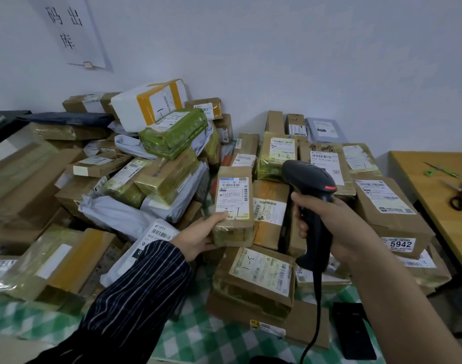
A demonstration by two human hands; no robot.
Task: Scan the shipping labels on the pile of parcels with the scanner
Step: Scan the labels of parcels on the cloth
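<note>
My left hand (198, 236) grips the lower end of a small brown taped parcel (234, 206), held upright above the pile with its white shipping label (232, 198) facing me. My right hand (337, 227) holds a black corded barcode scanner (314, 200) by the handle, just right of that parcel. The scanner head points away and to the left, over the pile. The pile of parcels (151, 179), brown boxes, grey bags and green-wrapped packs, covers the table from left to right.
A green checked tablecloth (203, 334) shows at the near edge. A black flat device (353, 329) lies near the scanner cable. To the right stands a wooden table (434, 185) with scissors (461, 193). A white wall with a paper sign (67, 27) is behind.
</note>
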